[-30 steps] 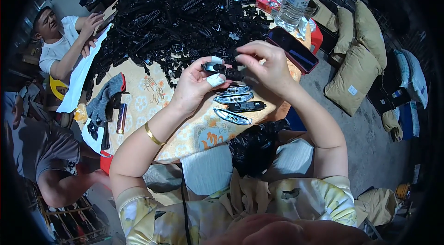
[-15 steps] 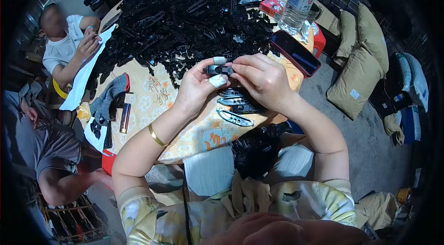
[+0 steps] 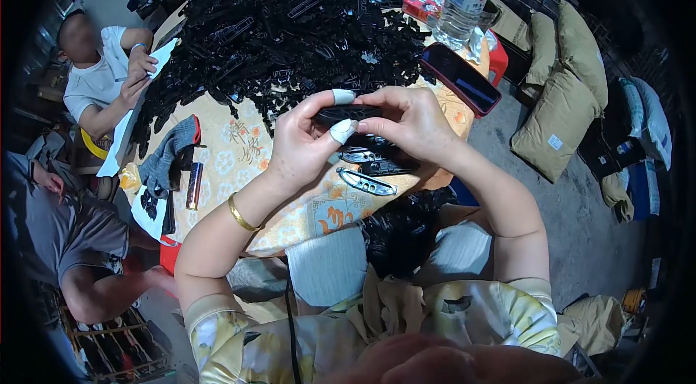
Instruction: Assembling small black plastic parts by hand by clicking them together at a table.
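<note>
Between my two hands is a black, elongated, glossy plastic piece (image 3: pixel 346 115), held above the near part of the table. My left hand (image 3: pixel 301 141) pinches its left end with thumb and index finger, both wrapped in white finger covers. My right hand (image 3: pixel 420 126) grips the right end, thumb in front and fingers behind, hiding part of it. Just below the hands lie several dark oval pieces, the nearest a silver-rimmed oval piece (image 3: pixel 368 183) with slots. A large heap of black plastic parts (image 3: pixel 290 32) spreads over the table beyond my hands.
A patterned cloth covers the table (image 3: pixel 225 137). A phone (image 3: pixel 462 78), water bottle (image 3: pixel 464 3) and red packet (image 3: pixel 425 5) stand to the right. A grey glove (image 3: pixel 170 155) and tube (image 3: pixel 194 186) lie left. Another person (image 3: pixel 101 72) sits far left; stuffed sacks (image 3: pixel 554 123) lean at right.
The piece has been turned, now showing a long dark face rather than a small grey end. My right fingers have shifted to wrap its right end. The person at left has moved their hands.
</note>
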Demonstrator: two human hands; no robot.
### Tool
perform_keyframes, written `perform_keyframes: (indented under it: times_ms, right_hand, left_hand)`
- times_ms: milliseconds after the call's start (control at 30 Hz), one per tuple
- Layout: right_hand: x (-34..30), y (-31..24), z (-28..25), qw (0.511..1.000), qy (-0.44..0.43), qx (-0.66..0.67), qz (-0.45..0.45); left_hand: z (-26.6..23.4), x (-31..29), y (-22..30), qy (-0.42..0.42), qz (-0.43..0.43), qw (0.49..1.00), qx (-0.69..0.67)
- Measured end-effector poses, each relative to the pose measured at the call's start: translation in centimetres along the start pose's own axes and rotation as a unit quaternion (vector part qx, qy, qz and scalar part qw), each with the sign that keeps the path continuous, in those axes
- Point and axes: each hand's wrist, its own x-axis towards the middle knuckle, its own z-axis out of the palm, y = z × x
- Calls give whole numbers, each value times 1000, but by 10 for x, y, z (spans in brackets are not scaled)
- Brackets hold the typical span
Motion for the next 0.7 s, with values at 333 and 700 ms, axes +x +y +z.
perform_keyframes:
  times_ms: [333,700]
  right_hand:
    - [3,15,-42,970,-204,-115,65]
    - [31,21,-58,980,-185,-45,59]
  left_hand:
    - [1,3,2,-165,0,961,224]
    - [24,-19,-1,-204,202,869,403]
